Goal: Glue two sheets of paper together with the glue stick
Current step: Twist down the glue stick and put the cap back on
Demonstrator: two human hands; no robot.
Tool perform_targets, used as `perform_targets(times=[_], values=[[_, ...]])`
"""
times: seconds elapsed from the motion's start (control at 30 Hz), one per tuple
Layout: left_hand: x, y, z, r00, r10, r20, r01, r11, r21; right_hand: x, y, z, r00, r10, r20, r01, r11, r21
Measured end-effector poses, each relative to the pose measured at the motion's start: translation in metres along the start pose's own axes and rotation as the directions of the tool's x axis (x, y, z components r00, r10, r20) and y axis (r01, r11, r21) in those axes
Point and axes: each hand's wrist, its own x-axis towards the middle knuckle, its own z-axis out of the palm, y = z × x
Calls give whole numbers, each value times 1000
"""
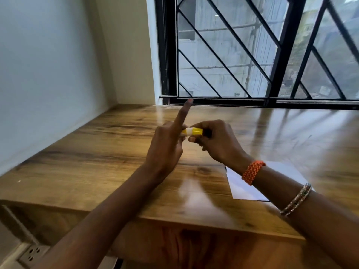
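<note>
Above the tabletop point(116, 152), head view: both hands were raised near its middle, meeting on the glue stick point(194, 131). Only one view; notes follow from it.

Right hand point(217, 142): grip closed round the stick's body, fingers curled over and under it, thumb side toward the camera. Orange band point(252, 171) at the wrist, bangles point(296, 199) further up the forearm.

Left hand point(167, 150): index finger stuck straight out, pointing up and away toward the window point(252, 51). Lower fingers curled in at the stick's white end. Thumb hidden behind the hand; looked like a pinch on that end, though contact was partly blocked.

Stick: short, yellow, with a white section toward the left hand. Long axis lay roughly level, running left to right between the two hands. Whether the white part was cap or exposed glue could not be told; some blur.

Paper point(244, 187): white, flat on the tabletop, near the front edge, below and to the right of the hands, partly under the right forearm. A dark line showed along its near and left edges; could not tell whether one sheet or two stacked.

Judgement: uncapping or twisting step, glue not yet on paper. Paper sat on the right-hand side, nearer the hand holding the stick's body, so that hand would likely carry it down and back toward the sheet, white end tipped downward.

Socket plate point(31, 253) at lower left, below the tabletop.
</note>
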Motion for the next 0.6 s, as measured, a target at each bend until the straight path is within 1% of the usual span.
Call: perform_targets(times=[0.07,0.13,0.23,0.3,0.4,0.47,0.53,0.6], values=[[0,2,3,994,73,78,-78,995,60,-7,3,-2,998,-63,27,64,997,-39],[-1,3,5,983,129,133,-143,985,97,-11,7,-3,995,-77,61,83,991,-103],[-5,5,6,963,206,172,-235,958,165,-15,10,-1,992,-89,88,106,971,-212],[-6,9,5,960,222,173,-253,951,180,-17,9,1,990,-86,112,115,950,-291],[-7,16,5,970,176,165,-198,972,130,-19,5,2,987,-102,122,141,914,-381],[-8,17,3,977,128,170,-141,987,70,-19,3,1,988,-125,93,153,897,-415],[-7,17,2,985,65,162,-72,997,39,-17,-1,0,988,-143,50,151,914,-378],[-7,16,1,990,20,138,-27,998,48,-13,-4,-2,992,-125,15,124,956,-267]])
